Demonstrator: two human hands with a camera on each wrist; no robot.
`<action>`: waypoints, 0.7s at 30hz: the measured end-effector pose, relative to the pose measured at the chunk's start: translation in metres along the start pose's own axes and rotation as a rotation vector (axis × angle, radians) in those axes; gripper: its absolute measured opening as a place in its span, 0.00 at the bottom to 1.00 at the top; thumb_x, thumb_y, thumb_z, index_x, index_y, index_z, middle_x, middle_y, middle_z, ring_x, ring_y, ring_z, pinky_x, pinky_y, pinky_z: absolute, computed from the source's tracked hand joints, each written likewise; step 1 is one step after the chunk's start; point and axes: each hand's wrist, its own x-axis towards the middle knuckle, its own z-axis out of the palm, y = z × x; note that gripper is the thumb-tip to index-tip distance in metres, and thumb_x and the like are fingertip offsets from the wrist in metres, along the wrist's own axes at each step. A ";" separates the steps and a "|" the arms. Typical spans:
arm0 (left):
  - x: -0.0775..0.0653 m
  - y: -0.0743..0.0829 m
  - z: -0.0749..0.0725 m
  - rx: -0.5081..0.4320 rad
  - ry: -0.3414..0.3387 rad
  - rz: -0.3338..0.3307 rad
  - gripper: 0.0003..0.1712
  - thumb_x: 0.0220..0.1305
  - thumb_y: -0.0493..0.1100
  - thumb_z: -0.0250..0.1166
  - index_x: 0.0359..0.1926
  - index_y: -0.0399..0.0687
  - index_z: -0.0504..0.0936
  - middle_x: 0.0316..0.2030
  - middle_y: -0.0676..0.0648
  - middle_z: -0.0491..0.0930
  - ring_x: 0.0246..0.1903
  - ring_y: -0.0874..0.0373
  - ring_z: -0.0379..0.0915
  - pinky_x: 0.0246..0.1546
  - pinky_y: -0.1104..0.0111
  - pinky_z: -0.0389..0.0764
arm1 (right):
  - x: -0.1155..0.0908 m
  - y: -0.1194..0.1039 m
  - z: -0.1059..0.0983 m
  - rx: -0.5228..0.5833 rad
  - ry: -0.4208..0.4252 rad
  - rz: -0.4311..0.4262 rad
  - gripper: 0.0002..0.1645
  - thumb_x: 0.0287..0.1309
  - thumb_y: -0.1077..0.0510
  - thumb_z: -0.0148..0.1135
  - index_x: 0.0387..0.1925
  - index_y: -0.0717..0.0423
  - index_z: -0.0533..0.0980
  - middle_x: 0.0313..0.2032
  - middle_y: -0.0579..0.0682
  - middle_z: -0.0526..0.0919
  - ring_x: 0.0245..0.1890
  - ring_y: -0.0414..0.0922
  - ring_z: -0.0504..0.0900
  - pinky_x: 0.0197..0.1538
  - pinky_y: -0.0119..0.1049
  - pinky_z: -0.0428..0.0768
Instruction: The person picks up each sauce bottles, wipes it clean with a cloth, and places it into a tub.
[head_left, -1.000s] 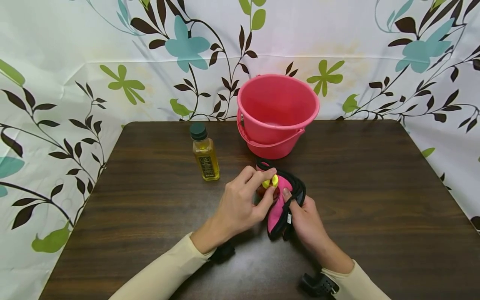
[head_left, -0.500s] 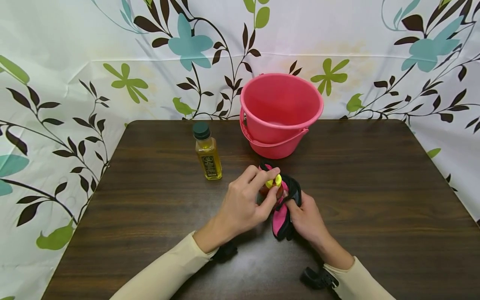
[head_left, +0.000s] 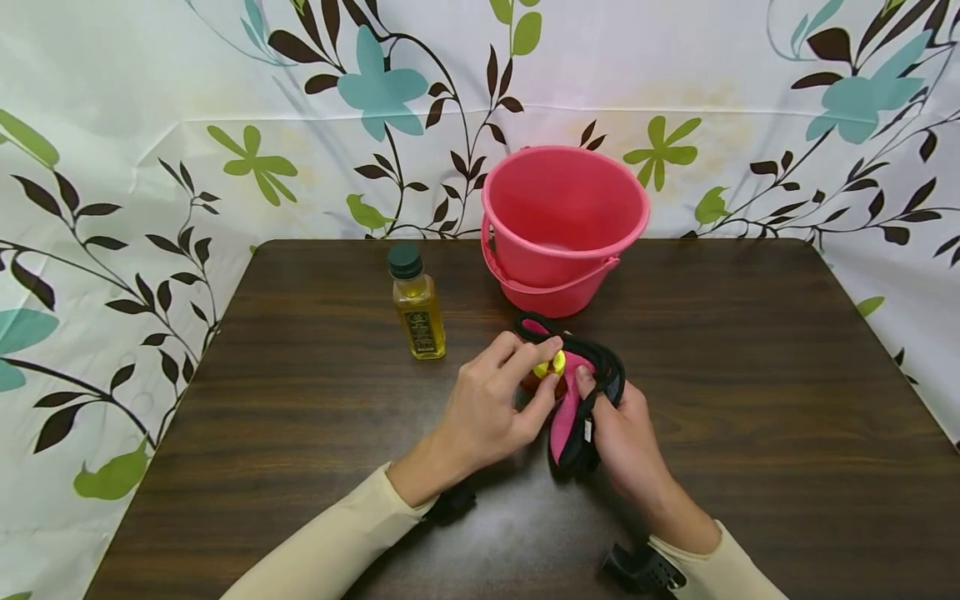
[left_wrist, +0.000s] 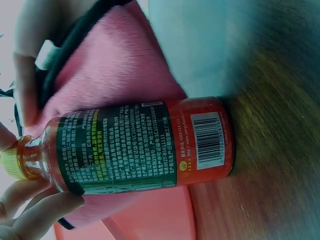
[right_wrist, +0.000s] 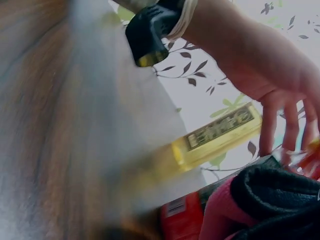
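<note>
My left hand (head_left: 487, 404) pinches the yellow cap (head_left: 551, 364) of a bottle, holding it at the neck. In the left wrist view this bottle (left_wrist: 115, 150) has red contents, a dark green printed label and a barcode near its base, which meets the table. My right hand (head_left: 626, 437) grips a pink cloth (head_left: 567, 417) with black edging, thumb on top. The cloth lies against the bottle's side, and in the head view cloth and left hand hide most of the bottle. The right wrist view shows the folded black edge (right_wrist: 270, 187) close up.
A pink bucket (head_left: 551, 287) with its handle down stands behind the hands. To their left, a glass bottle of yellow oil (head_left: 420, 321) with a dark green cap stands upright. The dark wooden table (head_left: 750, 375) ends at a patterned curtain (head_left: 750, 67).
My right hand dips in and bunches the cloth, then shifts right as the cloth spreads wider. The left hand keeps its pinch on the cap. The view shifts slightly.
</note>
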 end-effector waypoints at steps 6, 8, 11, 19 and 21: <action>0.001 0.000 0.000 0.006 0.010 0.008 0.21 0.63 0.38 0.72 0.57 0.43 0.86 0.34 0.47 0.76 0.27 0.62 0.75 0.29 0.76 0.78 | -0.011 -0.016 -0.003 0.129 0.024 -0.113 0.15 0.81 0.51 0.53 0.43 0.54 0.82 0.33 0.43 0.81 0.38 0.40 0.79 0.42 0.31 0.79; 0.001 0.000 0.000 0.009 0.013 0.011 0.21 0.63 0.38 0.72 0.57 0.43 0.86 0.34 0.47 0.77 0.28 0.62 0.76 0.29 0.76 0.79 | -0.013 -0.021 -0.004 0.186 0.019 -0.152 0.14 0.81 0.52 0.53 0.42 0.52 0.82 0.33 0.42 0.83 0.37 0.38 0.79 0.40 0.31 0.80; 0.001 0.000 -0.001 0.021 0.014 0.016 0.20 0.62 0.38 0.72 0.57 0.44 0.86 0.33 0.47 0.77 0.28 0.62 0.76 0.29 0.76 0.79 | -0.017 -0.030 -0.007 0.256 -0.005 -0.185 0.13 0.81 0.54 0.52 0.45 0.51 0.82 0.36 0.43 0.85 0.38 0.37 0.82 0.41 0.31 0.83; 0.002 -0.001 -0.004 0.028 -0.041 -0.001 0.21 0.63 0.40 0.72 0.58 0.45 0.86 0.34 0.46 0.78 0.28 0.61 0.76 0.28 0.77 0.77 | -0.021 -0.050 -0.017 0.380 -0.059 -0.291 0.12 0.81 0.57 0.52 0.46 0.55 0.82 0.38 0.44 0.86 0.39 0.38 0.84 0.43 0.32 0.86; 0.003 -0.001 -0.004 0.029 -0.047 -0.002 0.21 0.63 0.40 0.72 0.58 0.45 0.86 0.34 0.47 0.78 0.28 0.62 0.76 0.27 0.77 0.76 | -0.021 -0.050 -0.020 0.370 -0.060 -0.309 0.13 0.81 0.57 0.52 0.46 0.56 0.82 0.37 0.44 0.86 0.38 0.38 0.85 0.42 0.32 0.86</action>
